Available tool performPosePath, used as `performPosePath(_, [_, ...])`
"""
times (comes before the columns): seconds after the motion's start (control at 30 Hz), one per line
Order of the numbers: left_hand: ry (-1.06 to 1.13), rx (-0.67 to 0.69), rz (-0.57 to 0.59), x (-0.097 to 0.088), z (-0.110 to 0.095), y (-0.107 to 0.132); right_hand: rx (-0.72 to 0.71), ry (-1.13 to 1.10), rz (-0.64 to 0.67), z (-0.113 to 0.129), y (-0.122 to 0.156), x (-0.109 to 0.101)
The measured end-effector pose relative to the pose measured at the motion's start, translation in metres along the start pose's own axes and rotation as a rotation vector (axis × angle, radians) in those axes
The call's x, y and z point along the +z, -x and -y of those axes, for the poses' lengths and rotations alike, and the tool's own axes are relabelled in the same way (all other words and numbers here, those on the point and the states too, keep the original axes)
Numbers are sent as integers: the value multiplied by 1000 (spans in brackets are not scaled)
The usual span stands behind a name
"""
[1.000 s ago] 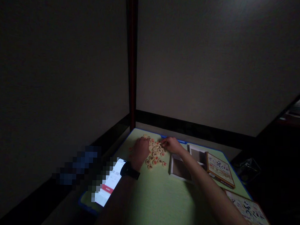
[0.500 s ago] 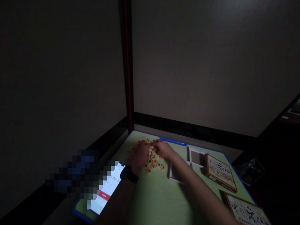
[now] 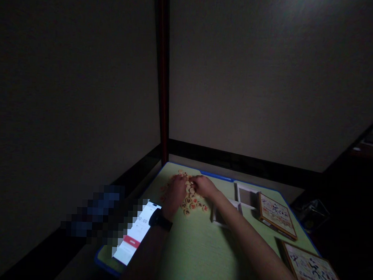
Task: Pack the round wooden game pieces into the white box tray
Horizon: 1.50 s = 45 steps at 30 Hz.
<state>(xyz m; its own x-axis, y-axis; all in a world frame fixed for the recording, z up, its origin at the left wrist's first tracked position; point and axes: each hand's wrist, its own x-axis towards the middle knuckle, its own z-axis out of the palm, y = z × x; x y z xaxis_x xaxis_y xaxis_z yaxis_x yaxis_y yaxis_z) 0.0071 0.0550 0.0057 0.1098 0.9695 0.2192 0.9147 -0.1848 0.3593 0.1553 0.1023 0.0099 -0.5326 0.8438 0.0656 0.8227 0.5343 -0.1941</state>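
Round wooden Chinese chess pieces (image 3: 192, 206) with red and black characters lie in a loose heap near the far left of the green table (image 3: 195, 246). My left hand (image 3: 176, 192), a dark watch on its wrist, reaches over the heap's left side. Its fingers bend down together among the pieces, and the tips are hidden. From the right comes my right hand (image 3: 205, 186), with curled fingers close to the left fingertips at the heap's upper part. Whatever either hand pinches is too small and dark to make out. Several pieces show blank faces between the hands.
A lit phone (image 3: 134, 236) with a timer lies by my left forearm. Right of the heap stand an open white-edged tray (image 3: 238, 193) and another open tray (image 3: 214, 216), partly behind my right arm. Two printed boxes, one farther (image 3: 277, 214) and one nearer (image 3: 313, 269), sit at the right.
The view has shifted slightly, so the table appears a little farther right. Both hands stay over the heap, with small finger movements; the right fingers look more curled.
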Motion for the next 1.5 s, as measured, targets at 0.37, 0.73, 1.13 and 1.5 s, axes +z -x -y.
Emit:
performPosePath(0.37, [59, 13, -62, 1, -1, 4, 93, -91, -24, -6, -6, 1])
performPosePath(0.73, [80, 60, -8, 7, -2, 6, 108, -201, 25, -21, -16, 0])
performPosePath(1.13, [137, 18, -26, 4, 2, 1, 74, -178, -46, -21, -14, 8])
performPosePath(1.5, [77, -30, -58, 2, 3, 3, -95, -174, -29, -6, 10, 1])
